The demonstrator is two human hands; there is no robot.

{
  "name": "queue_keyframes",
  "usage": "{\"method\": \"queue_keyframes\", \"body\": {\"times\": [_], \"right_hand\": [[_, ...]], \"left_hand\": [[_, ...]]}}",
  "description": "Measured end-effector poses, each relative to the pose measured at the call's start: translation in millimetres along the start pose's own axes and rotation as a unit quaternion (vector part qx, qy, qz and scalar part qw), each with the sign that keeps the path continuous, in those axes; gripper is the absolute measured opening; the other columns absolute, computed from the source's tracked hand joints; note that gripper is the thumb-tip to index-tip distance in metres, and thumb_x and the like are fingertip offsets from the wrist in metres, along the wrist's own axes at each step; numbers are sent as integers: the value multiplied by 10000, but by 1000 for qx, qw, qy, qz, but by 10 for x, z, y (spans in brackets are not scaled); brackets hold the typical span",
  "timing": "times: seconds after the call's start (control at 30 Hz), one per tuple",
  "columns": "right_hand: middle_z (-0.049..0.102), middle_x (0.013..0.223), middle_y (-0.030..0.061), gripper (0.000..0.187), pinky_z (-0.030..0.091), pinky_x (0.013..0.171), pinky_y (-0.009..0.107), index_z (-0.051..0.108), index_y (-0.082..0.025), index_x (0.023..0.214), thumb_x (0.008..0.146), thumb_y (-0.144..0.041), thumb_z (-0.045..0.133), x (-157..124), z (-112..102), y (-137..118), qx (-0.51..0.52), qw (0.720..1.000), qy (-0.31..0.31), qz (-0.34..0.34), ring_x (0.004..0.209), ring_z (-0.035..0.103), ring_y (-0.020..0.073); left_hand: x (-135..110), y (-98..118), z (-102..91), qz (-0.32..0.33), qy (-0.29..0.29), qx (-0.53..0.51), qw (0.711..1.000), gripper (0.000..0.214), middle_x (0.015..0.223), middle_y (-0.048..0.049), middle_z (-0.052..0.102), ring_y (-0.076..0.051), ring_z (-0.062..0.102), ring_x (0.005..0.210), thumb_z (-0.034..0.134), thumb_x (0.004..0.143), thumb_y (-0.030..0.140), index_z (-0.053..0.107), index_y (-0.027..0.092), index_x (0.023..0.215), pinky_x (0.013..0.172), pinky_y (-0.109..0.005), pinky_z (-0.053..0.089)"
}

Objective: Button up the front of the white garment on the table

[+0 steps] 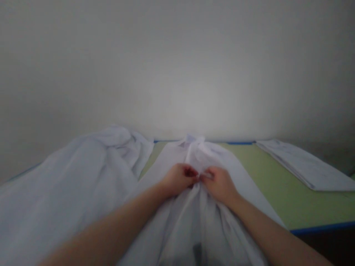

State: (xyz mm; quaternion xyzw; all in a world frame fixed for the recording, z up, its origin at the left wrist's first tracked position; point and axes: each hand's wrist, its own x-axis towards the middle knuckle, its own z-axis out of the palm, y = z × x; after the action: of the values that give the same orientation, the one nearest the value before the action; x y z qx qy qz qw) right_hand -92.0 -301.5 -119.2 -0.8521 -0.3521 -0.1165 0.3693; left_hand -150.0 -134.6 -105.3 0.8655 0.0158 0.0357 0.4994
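A white garment lies lengthwise on the green table, its far end bunched near the wall. My left hand and my right hand meet at the garment's middle, fingers closed and pinching the fabric where its two edges come together. The fingertips nearly touch each other. What sits between the fingertips is too small and blurred to name.
A large heap of white cloth covers the table's left side. A flat folded white stack lies at the far right. The table has a blue edge at the near right. A plain pale wall stands close behind.
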Motion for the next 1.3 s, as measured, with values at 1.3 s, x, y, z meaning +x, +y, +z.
{"method": "queue_keyframes", "body": {"times": [1.3], "right_hand": [[629,768,77,229,407,720,280,647,-148,924,841,-220,446,-86,-38,-29,-31,970,28,-241,717,546,162]], "left_hand": [[-46,26,3,-21,40,-121,992,283,668,-49,645,-105,537,540,667,675,363,670,119,817,509,-212,402]]}}
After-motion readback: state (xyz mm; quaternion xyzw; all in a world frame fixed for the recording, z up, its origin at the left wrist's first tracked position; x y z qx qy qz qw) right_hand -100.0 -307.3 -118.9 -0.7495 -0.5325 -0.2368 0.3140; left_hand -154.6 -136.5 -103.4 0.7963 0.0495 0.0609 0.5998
